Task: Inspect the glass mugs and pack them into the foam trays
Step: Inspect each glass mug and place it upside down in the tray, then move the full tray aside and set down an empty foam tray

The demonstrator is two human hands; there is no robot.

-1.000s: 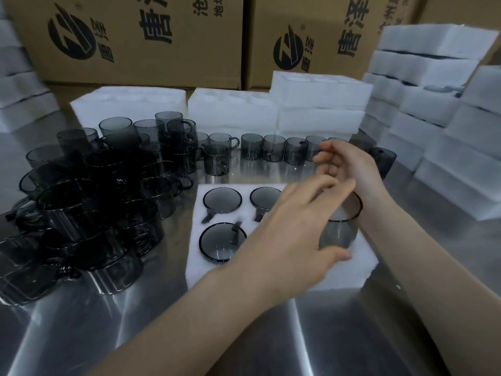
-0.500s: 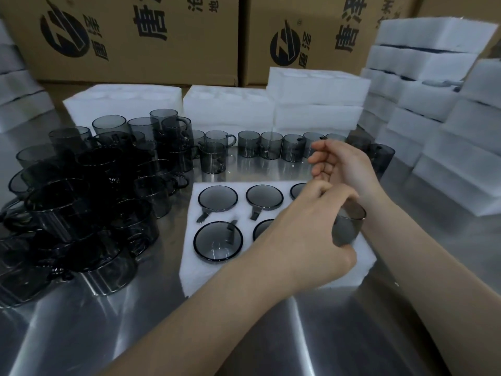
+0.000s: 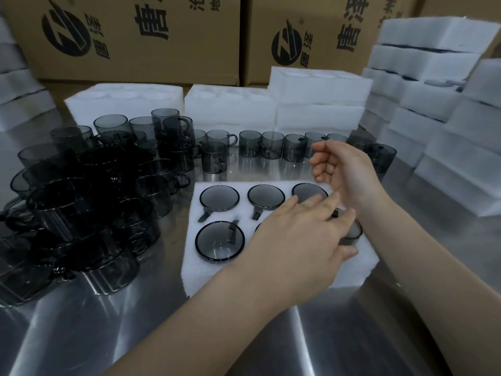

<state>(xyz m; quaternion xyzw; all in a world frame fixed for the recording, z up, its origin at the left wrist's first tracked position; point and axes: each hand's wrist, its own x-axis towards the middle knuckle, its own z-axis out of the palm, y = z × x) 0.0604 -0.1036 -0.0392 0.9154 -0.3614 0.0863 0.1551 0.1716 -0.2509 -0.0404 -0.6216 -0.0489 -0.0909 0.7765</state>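
The left hand [image 3: 303, 237] lies spread over the near right of the foam tray [image 3: 271, 275], fingers and thumb closed around a smoky glass mug [image 3: 351, 233] that sits upright, mouth up, part-way into the tray's near-right pocket. The right hand [image 3: 344, 169] hovers above the tray's far right corner, fingers loosely curled and apart, holding nothing. Three mugs fill the far row, handles pointing toward the camera; one shows in the near row at left [image 3: 220, 241], and another is mostly hidden under the left hand. Loose mugs [image 3: 81, 202] crowd the table [image 3: 81, 335] to the left, too overlapped to count.
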